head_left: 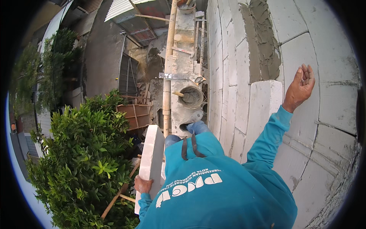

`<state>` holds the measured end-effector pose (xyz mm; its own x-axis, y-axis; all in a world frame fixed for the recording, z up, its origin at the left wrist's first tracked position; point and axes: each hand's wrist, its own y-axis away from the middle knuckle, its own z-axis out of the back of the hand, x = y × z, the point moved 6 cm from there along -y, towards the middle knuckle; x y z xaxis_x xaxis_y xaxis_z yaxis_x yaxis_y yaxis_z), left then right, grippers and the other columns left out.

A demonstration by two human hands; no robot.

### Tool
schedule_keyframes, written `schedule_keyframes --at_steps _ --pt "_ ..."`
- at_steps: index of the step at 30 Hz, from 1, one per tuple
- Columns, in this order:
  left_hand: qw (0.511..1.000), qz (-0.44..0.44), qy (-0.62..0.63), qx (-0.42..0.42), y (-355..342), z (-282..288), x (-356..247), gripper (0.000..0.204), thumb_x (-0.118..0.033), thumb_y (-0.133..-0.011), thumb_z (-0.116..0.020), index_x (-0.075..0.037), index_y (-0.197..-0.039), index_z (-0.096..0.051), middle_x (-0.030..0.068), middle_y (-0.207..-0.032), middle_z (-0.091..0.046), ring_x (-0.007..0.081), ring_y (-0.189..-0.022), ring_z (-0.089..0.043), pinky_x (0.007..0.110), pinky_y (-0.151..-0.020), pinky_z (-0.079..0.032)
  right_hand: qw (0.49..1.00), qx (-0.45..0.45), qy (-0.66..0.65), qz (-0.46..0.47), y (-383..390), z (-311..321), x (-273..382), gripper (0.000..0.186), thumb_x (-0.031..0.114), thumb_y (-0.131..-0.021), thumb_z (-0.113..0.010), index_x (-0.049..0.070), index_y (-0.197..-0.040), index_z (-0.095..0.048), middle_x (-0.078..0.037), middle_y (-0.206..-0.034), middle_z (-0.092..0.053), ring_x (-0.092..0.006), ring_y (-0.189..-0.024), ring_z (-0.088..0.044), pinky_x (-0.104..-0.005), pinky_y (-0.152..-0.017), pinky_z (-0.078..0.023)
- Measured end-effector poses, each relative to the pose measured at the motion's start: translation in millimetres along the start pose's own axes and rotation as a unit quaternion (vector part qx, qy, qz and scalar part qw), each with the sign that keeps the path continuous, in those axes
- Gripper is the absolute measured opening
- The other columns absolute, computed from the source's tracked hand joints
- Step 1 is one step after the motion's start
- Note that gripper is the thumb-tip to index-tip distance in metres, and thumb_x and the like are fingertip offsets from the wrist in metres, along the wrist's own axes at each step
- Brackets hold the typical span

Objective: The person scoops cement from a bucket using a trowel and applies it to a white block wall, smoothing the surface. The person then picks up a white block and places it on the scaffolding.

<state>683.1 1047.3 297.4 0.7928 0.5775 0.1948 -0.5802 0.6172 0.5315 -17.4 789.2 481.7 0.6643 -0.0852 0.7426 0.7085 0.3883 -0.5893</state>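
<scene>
My left hand (143, 184) grips a long white lightweight concrete block (150, 160) at my left side, with its fingers on the near part of the block. Raised at the right in front of the block wall (305, 91), my right hand (299, 89) holds nothing. Its fingers are loosely bent, with the thumb slightly apart. Grey wet mortar (261, 42) lies in a rough band along the wall's course. Just nearer than the mortar, a white block (266, 101) sits in the same course.
A narrow plank walkway (183, 61) stretches ahead beside a bamboo pole (167, 84). On it stand a mortar bucket (190, 97) with a handle inside, a metal tool (179, 76) and a farther bucket (186, 7). Leafy branches (80, 156) lie at the left, with a drop below.
</scene>
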Motion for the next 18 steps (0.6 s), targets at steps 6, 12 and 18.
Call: schedule_keyframes --at_steps 6,12,18 --pt "0.999 0.002 0.037 -0.017 -28 36 -53 0.071 -0.033 -0.052 -0.087 -0.001 -0.107 -0.056 0.0179 -0.107 -0.063 0.0361 -0.1 -0.062 0.044 -0.089 -0.049 0.993 -0.105 0.037 0.051 -39 29 26 0.031 0.01 -0.092 -0.059 -0.003 -0.12 -0.054 -0.015 -0.116 -0.062 -0.0253 -0.11 -0.06 -0.0361 -0.093 -0.053" --pt "0.996 -0.01 0.082 -0.04 -67 51 -103 0.073 -0.036 -0.05 -0.087 -0.002 -0.106 -0.057 0.017 -0.109 -0.064 0.0342 -0.102 -0.062 0.042 -0.088 -0.049 0.993 -0.116 0.027 0.017 -48 36 28 0.03 0.008 -0.092 -0.057 -0.006 -0.118 -0.053 -0.018 -0.116 -0.061 -0.026 -0.108 -0.062 -0.0336 -0.091 -0.056" --pt "0.997 -0.024 0.072 -0.014 -121 58 -167 0.072 -0.039 -0.052 -0.085 -0.001 -0.106 -0.057 0.0173 -0.109 -0.064 0.0347 -0.103 -0.062 0.043 -0.089 -0.05 0.99 -0.139 -0.004 0.039 -51 32 31 0.032 0.008 -0.093 -0.055 -0.011 -0.117 -0.051 -0.022 -0.115 -0.061 -0.0311 -0.107 -0.063 -0.0335 -0.088 -0.058"
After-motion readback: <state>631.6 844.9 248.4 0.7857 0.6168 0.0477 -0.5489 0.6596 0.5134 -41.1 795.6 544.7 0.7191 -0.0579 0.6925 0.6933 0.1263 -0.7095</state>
